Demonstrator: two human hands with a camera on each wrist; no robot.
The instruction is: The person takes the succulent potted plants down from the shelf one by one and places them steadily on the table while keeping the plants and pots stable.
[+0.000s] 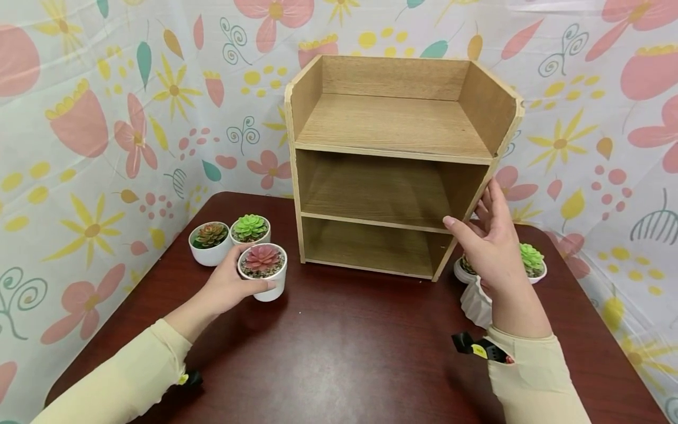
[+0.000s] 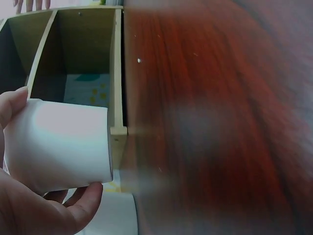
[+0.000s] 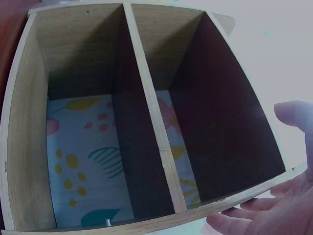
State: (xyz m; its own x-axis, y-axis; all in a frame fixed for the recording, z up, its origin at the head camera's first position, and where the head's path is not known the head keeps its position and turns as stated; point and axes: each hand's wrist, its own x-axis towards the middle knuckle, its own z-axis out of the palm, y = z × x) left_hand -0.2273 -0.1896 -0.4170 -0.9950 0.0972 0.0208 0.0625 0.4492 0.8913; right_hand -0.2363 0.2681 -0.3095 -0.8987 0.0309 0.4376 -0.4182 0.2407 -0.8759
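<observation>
My left hand (image 1: 230,282) grips a white pot (image 2: 63,147) with a pink-red succulent (image 1: 262,259), upright and seemingly just above the table. Thumb and fingers lie around its wall. Behind it stand a white pot with a bright green succulent (image 1: 250,227) and one with a reddish-green succulent (image 1: 210,235). A wooden shelf (image 1: 397,152) with two open compartments and a top tray stands at the back centre. My right hand (image 1: 495,244) is at its right side, fingers along the outer face, thumb spread in front. In the right wrist view, that thumb is apart from the wood.
Partly hidden behind my right hand are a ribbed white pot (image 1: 477,303), another pot (image 1: 463,271) and a green succulent (image 1: 531,259). The dark red-brown table (image 1: 339,353) extends in front of the shelf. A flower-patterned cloth (image 1: 132,118) hangs close behind and at the sides.
</observation>
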